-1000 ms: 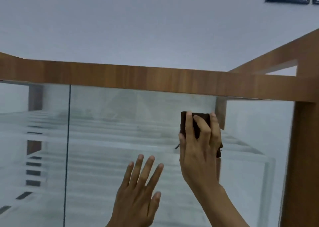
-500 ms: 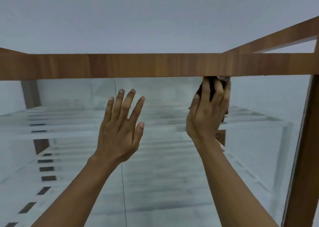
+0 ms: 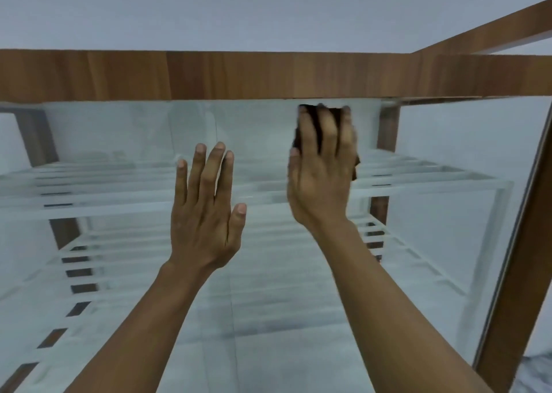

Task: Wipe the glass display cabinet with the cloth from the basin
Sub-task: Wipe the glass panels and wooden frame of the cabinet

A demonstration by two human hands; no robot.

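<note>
The right hand pressed a dark cloth flat against the glass display cabinet, its grip a spread of fingers over the cloth, just under the wooden top rail. To the left of that grip and slightly lower, the left hand was open, fingers extended, palm toward the glass, holding nothing, with glass shelves visible behind the pane.

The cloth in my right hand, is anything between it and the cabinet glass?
Nothing visible. The right hand presses the dark cloth against the glass, just under the wooden top rail. The left hand is open beside it.
</note>
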